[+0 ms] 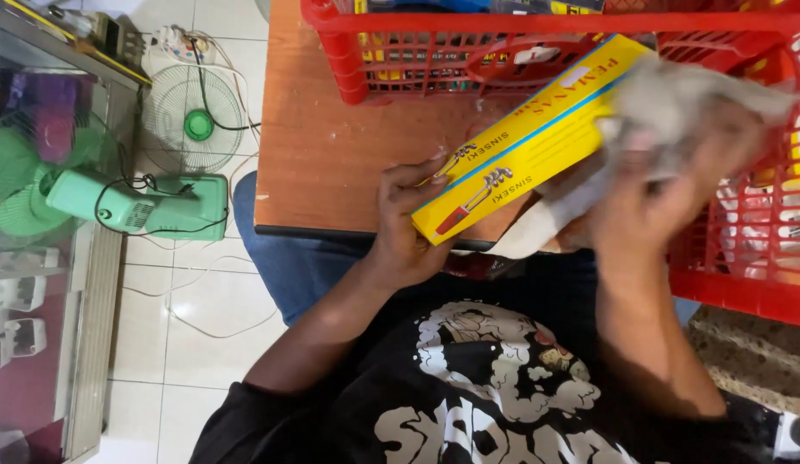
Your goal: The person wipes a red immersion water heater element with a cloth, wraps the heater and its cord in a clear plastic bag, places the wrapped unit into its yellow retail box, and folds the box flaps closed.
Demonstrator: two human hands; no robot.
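Over the desk (331, 146) edge — yellow box (529, 137), left hand (409, 219) clasping its near end. Right hand (675, 189) presses grey cloth (675, 99) to its far end — blurred; wiping apparently underway, red baskets (761, 249) beside.

A reddish-brown wooden counter (331, 163) carries a red plastic basket (537, 60) at its far edge. A second red basket (752, 249) stands at its right. White scuffs mark the counter's bare wood.
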